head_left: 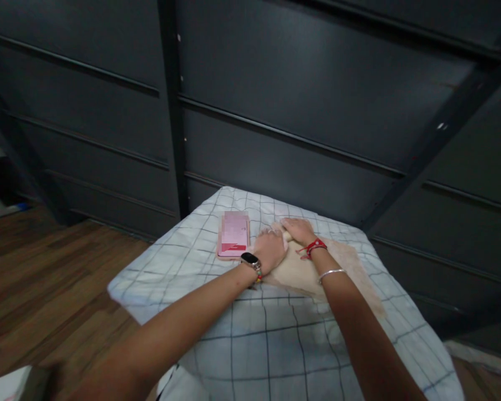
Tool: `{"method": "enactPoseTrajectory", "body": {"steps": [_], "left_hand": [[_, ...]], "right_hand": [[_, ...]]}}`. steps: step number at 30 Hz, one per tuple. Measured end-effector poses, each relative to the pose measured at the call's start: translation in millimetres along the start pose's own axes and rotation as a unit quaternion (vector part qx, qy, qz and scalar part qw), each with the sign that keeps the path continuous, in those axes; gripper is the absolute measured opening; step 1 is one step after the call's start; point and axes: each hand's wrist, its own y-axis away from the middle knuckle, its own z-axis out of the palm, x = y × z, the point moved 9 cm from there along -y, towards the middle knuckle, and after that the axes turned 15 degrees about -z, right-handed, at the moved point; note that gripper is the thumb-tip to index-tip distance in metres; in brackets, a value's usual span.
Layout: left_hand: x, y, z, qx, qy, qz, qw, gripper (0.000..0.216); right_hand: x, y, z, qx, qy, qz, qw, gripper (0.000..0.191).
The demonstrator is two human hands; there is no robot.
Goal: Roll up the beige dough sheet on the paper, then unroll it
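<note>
A cream, fuzzy piece of cloth (342, 262) lies on a white checked sheet (250, 340) that covers a bed or padded surface. My left hand (270, 249), with a black watch on the wrist, is closed on the cloth's far left corner. My right hand (297, 228), with a red string and a silver bangle on the wrist, lies palm down on the cloth's far edge with its fingers pressed together. The two hands almost touch. A pink phone (234, 235) lies flat on the sheet just left of my left hand.
A dark panelled wall (296, 100) rises right behind the sheet-covered surface. Brown wooden floor (45, 267) stretches to the left. A pale, blurred object (8, 384) sits at the bottom left corner.
</note>
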Motion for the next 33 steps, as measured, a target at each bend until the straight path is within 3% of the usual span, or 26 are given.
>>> {"method": "enactPoseTrajectory", "body": {"steps": [5,11,19,23,29,33], "left_hand": [[16,24,0,0.042,-0.009,-0.017,0.999,0.044],[34,52,5,0.022,-0.015,0.029,0.999,0.057],[37,73,-2,-0.004,-0.026,0.039,0.999,0.059],[35,67,0,-0.006,-0.038,0.040,0.998,0.059],[31,37,4,0.015,-0.035,0.031,0.999,0.061],[24,13,5,0.006,-0.019,0.013,1.000,0.059]], "right_hand": [[-4,26,-2,-0.005,-0.004,0.018,1.000,0.040],[-4,61,0,0.018,-0.007,0.066,0.998,0.042],[1,96,9,0.069,-0.064,0.079,0.992,0.043],[1,92,11,0.048,-0.074,0.078,0.993,0.047],[-1,67,8,0.044,-0.085,0.101,0.990,0.049],[-2,45,1,0.040,-0.082,0.064,0.994,0.048]]}}
